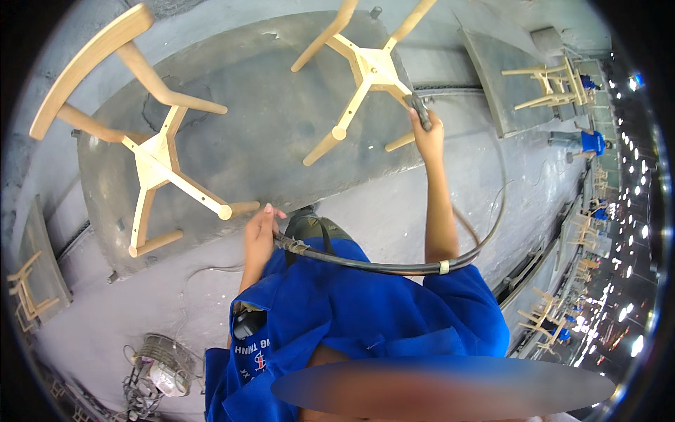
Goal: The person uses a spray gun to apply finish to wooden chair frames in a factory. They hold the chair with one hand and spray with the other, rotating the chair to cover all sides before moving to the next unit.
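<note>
My right hand (428, 133) is stretched forward, fingers wrapped round a dark spray gun (420, 111). The gun's front end is close to a corner of the right wooden chair frame (373, 67), whose legs spread over the grey table. Low in front of my body, my left hand (260, 233) is at the end of a black hose (351, 263) and seems to grip it, some fingertips raised. The hose crosses my blue shirt and loops up on the right. Beside my left hand is a second chair frame (156, 162) with a curved backrest, tipped over on the table.
The grey table (239, 151) lies ahead of me. A wire-guarded round device (165, 359) with tangled cables stands on the floor behind left. Another chair (548, 86) rests on a far right panel. A person in blue (592, 143) stands beyond, near more chairs.
</note>
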The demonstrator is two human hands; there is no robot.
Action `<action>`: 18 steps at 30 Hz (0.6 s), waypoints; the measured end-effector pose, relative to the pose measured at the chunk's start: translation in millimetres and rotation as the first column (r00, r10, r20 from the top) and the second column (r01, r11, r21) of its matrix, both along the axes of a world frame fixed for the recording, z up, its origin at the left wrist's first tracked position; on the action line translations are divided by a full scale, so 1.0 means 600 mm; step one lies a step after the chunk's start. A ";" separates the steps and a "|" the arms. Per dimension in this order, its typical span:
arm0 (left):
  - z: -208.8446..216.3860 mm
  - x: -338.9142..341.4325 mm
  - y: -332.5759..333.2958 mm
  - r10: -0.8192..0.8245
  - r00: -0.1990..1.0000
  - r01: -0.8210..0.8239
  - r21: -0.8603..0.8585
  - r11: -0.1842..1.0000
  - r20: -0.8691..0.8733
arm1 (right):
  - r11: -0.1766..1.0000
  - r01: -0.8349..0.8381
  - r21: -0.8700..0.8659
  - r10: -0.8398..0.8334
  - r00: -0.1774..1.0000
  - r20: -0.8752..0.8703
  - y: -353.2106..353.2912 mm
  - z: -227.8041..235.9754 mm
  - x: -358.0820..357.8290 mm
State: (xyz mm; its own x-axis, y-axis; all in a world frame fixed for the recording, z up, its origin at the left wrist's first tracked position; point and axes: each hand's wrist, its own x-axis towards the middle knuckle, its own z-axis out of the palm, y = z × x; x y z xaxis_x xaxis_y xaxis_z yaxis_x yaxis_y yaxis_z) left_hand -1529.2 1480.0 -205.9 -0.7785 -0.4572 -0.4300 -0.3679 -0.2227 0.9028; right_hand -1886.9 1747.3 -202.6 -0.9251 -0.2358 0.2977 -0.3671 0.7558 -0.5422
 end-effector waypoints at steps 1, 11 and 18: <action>0.007 -0.017 0.009 -0.021 1.000 0.021 -0.010 1.000 0.001 | 0.970 0.092 -0.224 -0.037 0.971 0.238 0.026 -0.031 0.020; 0.113 -0.164 0.101 -0.340 0.922 0.382 -0.278 0.881 0.188 | -0.244 0.916 -0.320 0.156 0.362 0.919 0.142 -0.413 0.134; 0.138 -0.202 0.166 -0.504 0.839 0.544 -0.373 0.752 0.207 | -0.575 0.697 -0.430 0.254 0.651 0.716 0.094 -0.475 0.042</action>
State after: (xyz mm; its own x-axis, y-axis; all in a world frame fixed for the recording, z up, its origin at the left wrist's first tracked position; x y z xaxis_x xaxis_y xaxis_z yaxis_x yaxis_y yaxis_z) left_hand -1650.6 1579.9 -122.9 -0.9155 -0.1344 -0.3792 -0.4001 0.4020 0.8236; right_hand -1861.6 1804.0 -487.3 -0.6762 0.1324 -0.7247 0.1236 -0.9494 -0.2888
